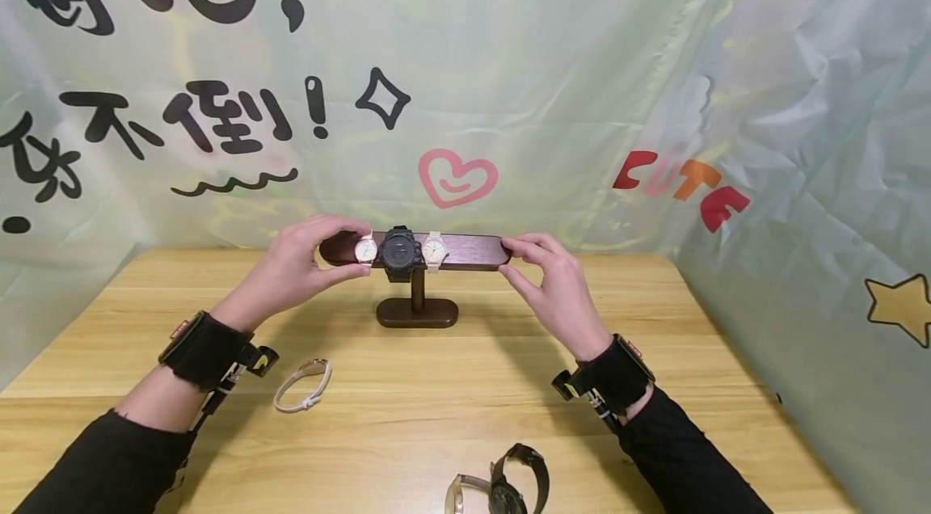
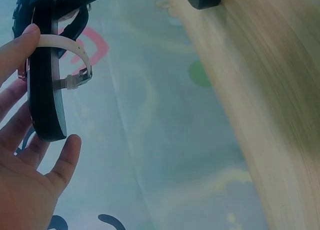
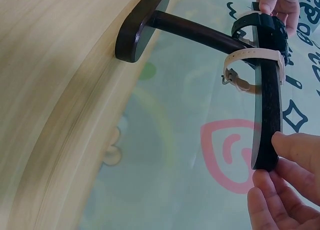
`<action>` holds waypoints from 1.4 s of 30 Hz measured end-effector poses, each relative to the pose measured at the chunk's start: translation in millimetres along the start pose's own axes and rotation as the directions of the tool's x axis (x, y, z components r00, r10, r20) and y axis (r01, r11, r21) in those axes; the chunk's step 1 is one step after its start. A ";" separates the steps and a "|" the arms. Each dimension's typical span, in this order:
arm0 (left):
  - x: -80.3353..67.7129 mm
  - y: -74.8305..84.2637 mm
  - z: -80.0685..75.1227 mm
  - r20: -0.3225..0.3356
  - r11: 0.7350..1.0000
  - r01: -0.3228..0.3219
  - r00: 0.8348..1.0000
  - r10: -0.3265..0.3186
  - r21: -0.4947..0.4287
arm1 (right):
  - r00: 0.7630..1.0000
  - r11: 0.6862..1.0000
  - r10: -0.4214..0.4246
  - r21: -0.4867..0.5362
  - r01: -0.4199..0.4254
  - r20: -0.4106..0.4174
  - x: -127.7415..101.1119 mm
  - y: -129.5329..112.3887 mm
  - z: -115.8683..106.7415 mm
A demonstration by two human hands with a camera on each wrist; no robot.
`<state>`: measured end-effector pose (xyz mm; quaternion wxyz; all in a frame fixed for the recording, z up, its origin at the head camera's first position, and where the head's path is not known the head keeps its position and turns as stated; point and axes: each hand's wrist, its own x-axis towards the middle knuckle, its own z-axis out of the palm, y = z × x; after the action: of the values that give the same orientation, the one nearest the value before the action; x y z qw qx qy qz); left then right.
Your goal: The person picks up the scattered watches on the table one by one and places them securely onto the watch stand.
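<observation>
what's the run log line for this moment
left hand pinches white watch | right hand pinches stand bar end | stand upright on table

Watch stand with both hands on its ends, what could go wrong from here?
The watch stand rests on one thin post and a small base, so uneven pressure from the left hand or right hand might tip it. The left white watch sits near the bar's end and could slide off.

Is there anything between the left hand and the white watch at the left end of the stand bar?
Nothing visible. The left hand already pinches the white watch on the bar; the black watch sits beside it.
</observation>
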<state>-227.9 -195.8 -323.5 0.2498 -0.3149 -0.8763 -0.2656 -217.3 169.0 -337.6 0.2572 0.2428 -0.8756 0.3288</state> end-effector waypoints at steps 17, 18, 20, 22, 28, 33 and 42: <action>-0.8 2.0 4.1 -0.009 1.000 0.009 1.000 -0.009 -0.014 | 1.000 1.000 0.003 -0.004 -0.003 0.006 0.6 -0.4 -1.3; -1.0 2.2 4.3 -0.009 1.000 0.013 1.000 -0.013 -0.015 | 1.000 1.000 0.002 -0.004 -0.002 0.006 0.7 -0.3 -1.4; -1.5 2.5 4.7 -0.011 1.000 0.016 1.000 -0.016 -0.017 | 1.000 1.000 0.001 -0.005 -0.001 0.006 0.9 -0.3 -1.4; -2.0 2.5 5.1 -0.016 1.000 0.016 1.000 -0.016 -0.017 | 1.000 1.000 -0.001 -0.005 0.001 0.007 1.1 -0.2 -1.5; -3.6 2.0 6.3 -0.028 1.000 0.007 1.000 -0.008 -0.018 | 1.000 1.000 -0.002 -0.001 0.002 0.017 1.6 -0.1 -2.8; -5.0 2.2 7.3 -0.033 1.000 -0.001 0.999 0.000 -0.027 | 1.000 1.000 0.001 0.000 -0.001 0.024 1.3 -0.5 -3.5; -12.3 5.4 4.5 -0.062 1.000 -0.016 0.998 0.015 -0.020 | 0.999 1.000 -0.005 -0.011 0.005 0.050 1.4 -1.3 -6.3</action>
<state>-217.1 -194.6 -332.6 0.2755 -0.3157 -0.8631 -0.2820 -215.7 172.2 -332.1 0.2376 0.2515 -0.8830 0.3171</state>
